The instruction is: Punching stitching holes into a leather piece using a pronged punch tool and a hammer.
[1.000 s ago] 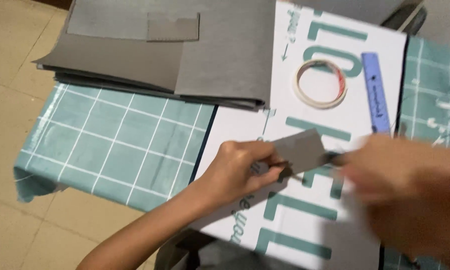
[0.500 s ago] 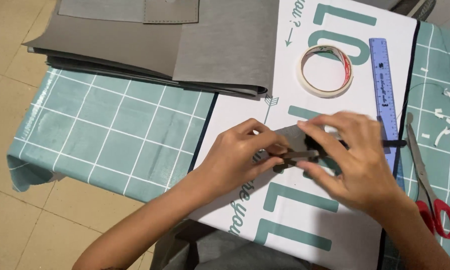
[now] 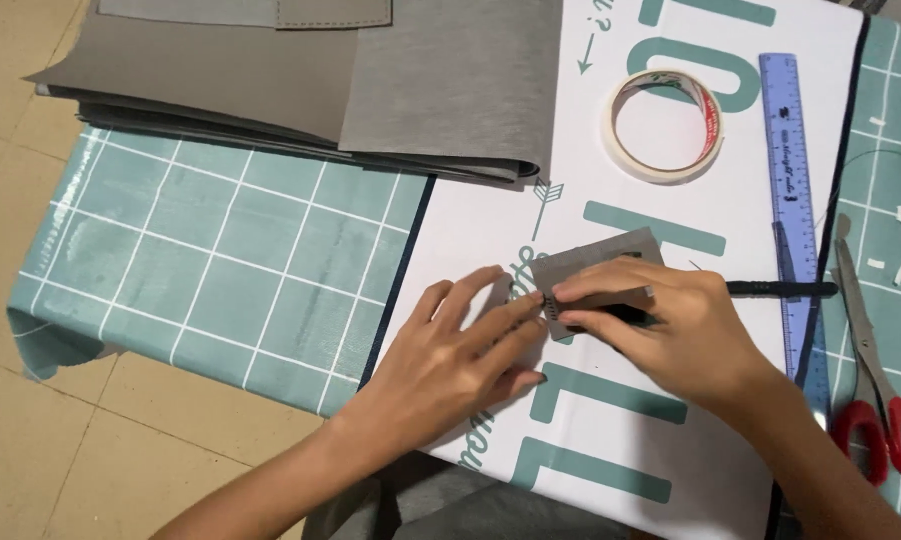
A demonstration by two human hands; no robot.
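Observation:
A small grey rectangular piece [image 3: 600, 262] lies flat on a white board with teal lettering [image 3: 590, 130]. My left hand [image 3: 450, 360] rests flat with its fingers spread, the fingertips touching the piece's left edge. My right hand [image 3: 680, 335] presses down on the lower part of the piece. It holds a thin black tool [image 3: 780, 290] whose end sticks out to the right across the ruler. The tool's tip is hidden under the fingers.
A roll of pale tape [image 3: 712, 120] and a blue ruler [image 3: 785, 150] lie on the board's far right. Red-handled scissors [image 3: 870, 360] rest at the right edge. A stack of grey sheets [image 3: 370, 90] covers the back left of the teal grid mat [image 3: 220, 260].
Both hands lowered the grey piece from a lifted grip to flat on the board. My left hand's fingers spread out, and my right hand settled onto the piece.

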